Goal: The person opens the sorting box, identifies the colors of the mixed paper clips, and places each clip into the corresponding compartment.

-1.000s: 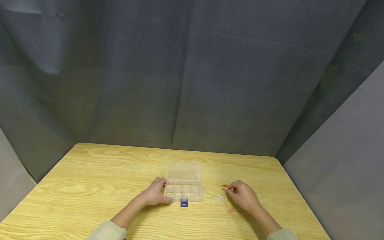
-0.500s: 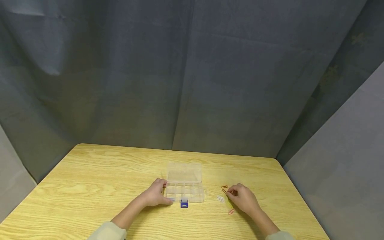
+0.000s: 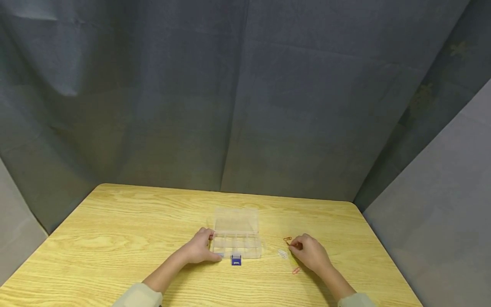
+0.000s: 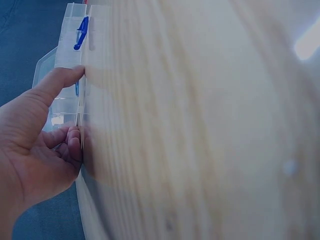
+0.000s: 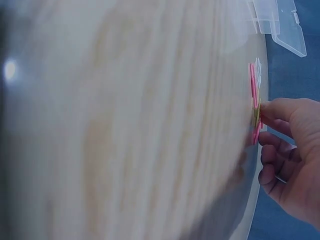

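Note:
A clear compartment box (image 3: 251, 257) stands with its lid (image 3: 235, 219) folded back. My left hand (image 3: 198, 247) grips the box's left end, thumb at the front and the other fingers curled along the side. One blue latch (image 3: 235, 260) hangs at the front; another blue latch (image 4: 77, 88) shows beside my thumb in the left wrist view. To the right of the box, my right hand (image 3: 310, 253) pinches a red paper clip (image 3: 287, 243) between thumb and index finger, low over the table. My fingers hide part of it.
Around my right hand lie a red paper clip (image 3: 287, 238), several white paper clips (image 3: 282, 254), a yellow paper clip (image 3: 293, 260) and a pink paper clip (image 3: 296, 270). Behind the wooden table (image 3: 145, 213) hangs a dark grey curtain (image 3: 172, 106).
My right fingertips have closed in on the red paper clip, and less of it shows now. My left hand and the box stay where they were.

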Demonstrator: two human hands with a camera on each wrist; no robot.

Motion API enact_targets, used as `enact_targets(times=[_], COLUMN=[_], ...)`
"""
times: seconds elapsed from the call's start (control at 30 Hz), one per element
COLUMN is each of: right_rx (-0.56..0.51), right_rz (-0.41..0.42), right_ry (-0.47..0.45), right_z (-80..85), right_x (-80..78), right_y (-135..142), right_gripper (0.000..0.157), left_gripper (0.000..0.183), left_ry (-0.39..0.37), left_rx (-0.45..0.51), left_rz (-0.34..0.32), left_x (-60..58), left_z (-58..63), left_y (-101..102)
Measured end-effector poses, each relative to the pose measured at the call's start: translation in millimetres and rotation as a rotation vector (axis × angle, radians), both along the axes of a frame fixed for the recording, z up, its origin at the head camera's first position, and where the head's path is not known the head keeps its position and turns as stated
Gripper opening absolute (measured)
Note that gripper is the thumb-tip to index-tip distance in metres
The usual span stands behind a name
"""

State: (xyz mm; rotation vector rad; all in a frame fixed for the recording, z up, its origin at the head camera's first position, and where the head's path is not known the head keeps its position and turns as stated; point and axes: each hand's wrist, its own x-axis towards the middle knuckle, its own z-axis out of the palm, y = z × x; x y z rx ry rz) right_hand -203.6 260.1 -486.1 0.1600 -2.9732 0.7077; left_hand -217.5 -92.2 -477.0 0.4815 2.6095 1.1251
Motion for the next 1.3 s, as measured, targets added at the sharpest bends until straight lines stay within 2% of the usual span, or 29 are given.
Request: enact_targets(times=[0.37, 0.63, 1.3], right_rx=[0.029, 0.023, 0.004], right_rz=[-0.003, 0.032, 0.086], right_ry=[0.014, 0.062, 0.071], right_z=[3.9, 8.0, 18.4], right_x=[-2.1, -2.6, 0.8], right_y=[-1, -7, -33], right_gripper=[0.007, 0.009, 0.007], left_gripper=[0.074, 0.075, 0.074], left_ry=[-0.022, -0.021, -0.015], left_rx=[0.011, 0.013, 0.008], left_rz=[-0.01, -0.006, -0.016], left_x=[-0.8, -1.2, -0.9], left_z=[0.0, -0.6, -1.0], left_y=[0, -1, -2])
